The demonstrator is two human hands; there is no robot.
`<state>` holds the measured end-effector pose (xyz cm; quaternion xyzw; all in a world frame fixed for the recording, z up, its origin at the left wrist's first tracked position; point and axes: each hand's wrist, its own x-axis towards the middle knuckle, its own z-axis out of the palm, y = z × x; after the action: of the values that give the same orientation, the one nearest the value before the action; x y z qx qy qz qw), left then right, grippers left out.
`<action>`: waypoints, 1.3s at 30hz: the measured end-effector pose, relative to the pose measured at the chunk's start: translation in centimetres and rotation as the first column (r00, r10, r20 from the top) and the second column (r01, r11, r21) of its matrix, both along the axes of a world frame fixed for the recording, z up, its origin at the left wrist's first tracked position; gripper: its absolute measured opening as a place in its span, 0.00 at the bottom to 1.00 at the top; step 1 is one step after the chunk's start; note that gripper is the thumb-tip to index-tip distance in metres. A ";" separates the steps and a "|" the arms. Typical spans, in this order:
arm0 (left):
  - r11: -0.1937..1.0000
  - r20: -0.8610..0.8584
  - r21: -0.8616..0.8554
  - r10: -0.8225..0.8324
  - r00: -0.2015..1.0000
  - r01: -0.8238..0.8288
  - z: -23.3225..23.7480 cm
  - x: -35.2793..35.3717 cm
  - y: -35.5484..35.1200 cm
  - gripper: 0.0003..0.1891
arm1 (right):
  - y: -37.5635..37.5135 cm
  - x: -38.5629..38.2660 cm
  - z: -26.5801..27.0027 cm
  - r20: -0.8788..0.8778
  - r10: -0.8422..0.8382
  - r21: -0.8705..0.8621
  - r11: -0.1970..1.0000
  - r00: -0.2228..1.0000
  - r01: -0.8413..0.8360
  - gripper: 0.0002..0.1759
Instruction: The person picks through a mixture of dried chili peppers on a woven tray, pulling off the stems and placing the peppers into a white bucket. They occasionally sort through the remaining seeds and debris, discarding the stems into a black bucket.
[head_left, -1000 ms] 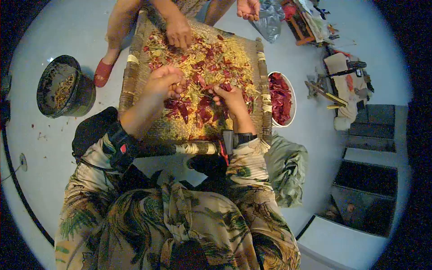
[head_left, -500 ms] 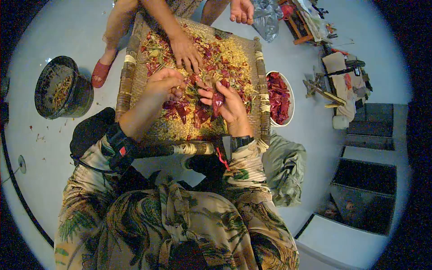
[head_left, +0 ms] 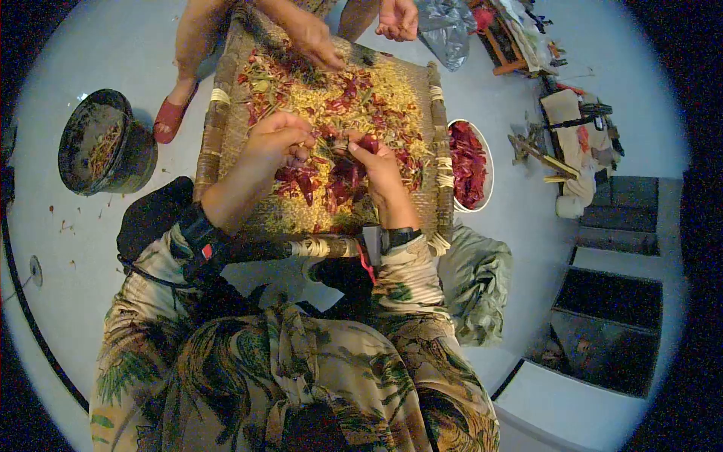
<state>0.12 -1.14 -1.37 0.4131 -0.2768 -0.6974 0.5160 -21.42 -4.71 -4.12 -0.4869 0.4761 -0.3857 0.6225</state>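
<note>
- Since half a second ago, the co-worker's hand [head_left: 315, 39] has drawn back from the middle of the tray [head_left: 216, 120] to its far edge.
- Right hand [head_left: 379, 164], then spread open, has closed toward the left hand [head_left: 273, 142].
- Right hand's fingers grip a red chilli [head_left: 367, 142] above the tray's middle.
- Left hand is bunched shut, pinching the chilli's stem end.
- Loose chillies lie beneath both hands.

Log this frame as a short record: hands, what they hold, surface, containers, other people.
Left hand: fingers pinched at one end of a red chilli
Right hand: fingers grip the same chilli
Surface: woven tray strewn with chillies and seeds
Containers: white bowl of chillies right of tray; black bucket left
Other person: co-worker's hand at the tray's far edge
</note>
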 end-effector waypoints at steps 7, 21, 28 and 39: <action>0.999 -0.042 -0.039 -0.019 0.999 0.018 -0.3 0.4 -0.1 0.05 | -1.9 -2.7 -3.0 -0.602 -0.249 -0.422 0.906 0.759 -0.037 0.09; 0.999 -0.021 -0.020 -0.038 0.999 0.037 -0.3 0.3 -0.2 0.06 | -6.5 -1.5 -6.9 -0.649 -0.181 -0.386 0.915 0.739 -0.116 0.11; 1.000 0.004 -0.009 -0.012 1.000 0.012 0.1 0.5 -0.4 0.07 | -5.8 4.1 -3.2 -0.989 -0.087 -0.124 0.928 0.120 -0.353 0.26; 0.999 0.002 -0.023 0.037 0.999 -0.037 0.4 0.3 -0.3 0.05 | -4.3 0.2 -1.7 -0.152 -0.094 0.088 0.990 0.984 0.108 0.05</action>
<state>0.47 -1.40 -0.98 0.4131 -0.2778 -0.6839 0.5333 -21.19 -8.99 -5.84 -0.4589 0.5628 -0.3565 0.5879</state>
